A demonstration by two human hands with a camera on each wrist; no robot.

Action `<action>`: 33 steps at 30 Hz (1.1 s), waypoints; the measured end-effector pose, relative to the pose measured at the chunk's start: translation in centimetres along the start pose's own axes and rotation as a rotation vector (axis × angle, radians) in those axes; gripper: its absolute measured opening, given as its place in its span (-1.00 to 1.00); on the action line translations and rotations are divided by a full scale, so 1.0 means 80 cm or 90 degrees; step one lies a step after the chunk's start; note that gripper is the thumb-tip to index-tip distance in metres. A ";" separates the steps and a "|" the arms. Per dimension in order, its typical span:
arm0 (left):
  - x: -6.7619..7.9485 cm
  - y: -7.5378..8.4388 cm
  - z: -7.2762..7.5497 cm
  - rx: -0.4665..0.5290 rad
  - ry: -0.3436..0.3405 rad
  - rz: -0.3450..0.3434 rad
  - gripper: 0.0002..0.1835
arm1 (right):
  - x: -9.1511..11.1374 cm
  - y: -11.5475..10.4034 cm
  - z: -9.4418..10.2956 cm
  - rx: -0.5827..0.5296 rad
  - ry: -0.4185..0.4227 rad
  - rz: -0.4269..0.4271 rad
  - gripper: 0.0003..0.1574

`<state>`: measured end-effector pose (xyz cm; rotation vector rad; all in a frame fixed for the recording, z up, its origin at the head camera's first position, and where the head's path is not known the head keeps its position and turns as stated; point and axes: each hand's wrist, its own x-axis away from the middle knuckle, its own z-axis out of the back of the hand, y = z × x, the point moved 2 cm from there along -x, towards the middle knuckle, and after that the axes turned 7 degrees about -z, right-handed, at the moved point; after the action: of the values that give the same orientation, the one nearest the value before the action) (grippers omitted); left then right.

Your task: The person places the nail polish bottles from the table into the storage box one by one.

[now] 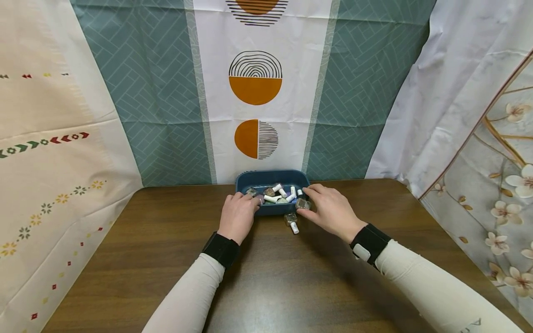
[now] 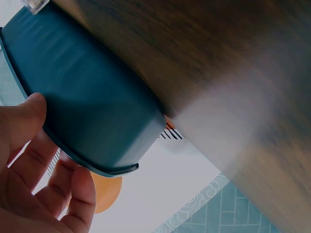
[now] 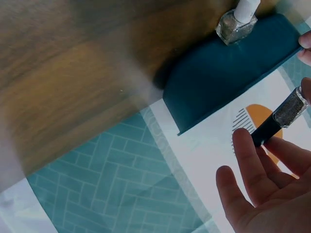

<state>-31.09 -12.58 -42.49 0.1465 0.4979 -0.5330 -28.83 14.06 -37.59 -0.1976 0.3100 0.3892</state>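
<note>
A dark teal plastic bin stands at the back of the table, holding several nail polish bottles, many with white caps. My left hand grips its near left rim; in the left wrist view the thumb lies against the outer wall and the fingers curl over the edge. At the bin's right end, my right hand pinches a glittery nail polish bottle with a black cap, over the rim. A second glitter bottle with a white cap lies on the table against the bin's front.
The wooden table reaches back to a hanging cloth with teal panels and orange circles, close behind the bin. A patterned cream cloth hangs on the left, and a flowered curtain on the right.
</note>
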 end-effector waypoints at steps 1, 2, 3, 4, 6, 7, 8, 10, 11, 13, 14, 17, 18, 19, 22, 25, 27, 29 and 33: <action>0.000 0.000 0.000 0.001 -0.003 0.001 -0.81 | -0.004 -0.001 -0.001 0.001 -0.002 0.000 -0.13; 0.000 0.000 0.000 -0.001 -0.002 0.001 -0.81 | -0.008 -0.002 -0.002 0.001 -0.003 -0.001 -0.13; 0.000 0.000 0.001 -0.004 -0.002 0.000 -0.82 | -0.012 -0.003 -0.003 0.002 -0.003 0.000 -0.14; 0.000 0.000 0.001 -0.004 -0.002 0.000 -0.82 | -0.016 -0.004 -0.003 0.002 -0.002 -0.001 -0.15; 0.000 0.000 0.002 -0.006 0.004 -0.003 -0.82 | -0.023 -0.006 -0.005 0.003 -0.001 -0.002 -0.16; 0.000 0.001 0.002 -0.008 0.008 -0.005 -0.82 | -0.026 -0.007 -0.005 0.004 0.000 -0.002 -0.16; 0.000 0.001 0.002 -0.007 0.013 -0.007 -0.82 | -0.029 -0.008 -0.006 0.005 0.001 -0.002 -0.16; 0.000 0.001 0.003 -0.002 0.017 -0.010 -0.81 | -0.035 -0.010 -0.008 0.007 0.001 -0.005 -0.16; 0.000 0.001 0.003 0.001 0.019 -0.011 -0.80 | -0.038 -0.012 -0.009 0.010 0.000 -0.007 -0.16; 0.000 0.000 0.002 0.002 0.020 -0.011 -0.79 | -0.045 -0.014 -0.013 0.013 -0.009 -0.014 -0.16; -0.001 0.000 0.001 0.001 0.016 -0.010 -0.79 | -0.048 -0.016 -0.015 0.016 -0.014 -0.019 -0.17; -0.001 -0.001 0.001 -0.004 -0.002 -0.004 -0.76 | -0.058 -0.022 -0.020 0.024 -0.032 -0.029 -0.18; -0.001 -0.001 0.001 -0.006 -0.009 -0.001 -0.76 | -0.061 -0.024 -0.022 0.026 -0.037 -0.032 -0.19; -0.001 -0.002 0.001 -0.007 -0.016 0.001 -0.75 | -0.064 -0.026 -0.024 0.028 -0.040 -0.033 -0.19; -0.001 -0.002 0.001 -0.010 -0.023 0.006 -0.74 | -0.074 -0.030 -0.030 0.031 -0.049 -0.036 -0.21; 0.000 -0.003 -0.001 -0.009 -0.021 0.005 -0.75 | -0.082 -0.033 -0.036 0.033 -0.064 -0.044 -0.21; 0.000 -0.003 -0.001 -0.010 -0.018 0.003 -0.76 | -0.086 -0.034 -0.040 0.035 -0.072 -0.051 -0.22; 0.000 -0.003 -0.002 -0.010 -0.013 0.000 -0.75 | -0.089 -0.035 -0.042 0.036 -0.076 -0.056 -0.22; -0.001 -0.003 -0.002 -0.008 -0.010 -0.001 -0.75 | -0.092 -0.036 -0.046 0.035 -0.079 -0.064 -0.23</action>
<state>-31.31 -12.70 -42.57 0.1302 0.4861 -0.5329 -35.09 8.01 -38.22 -0.1335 0.1871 0.2915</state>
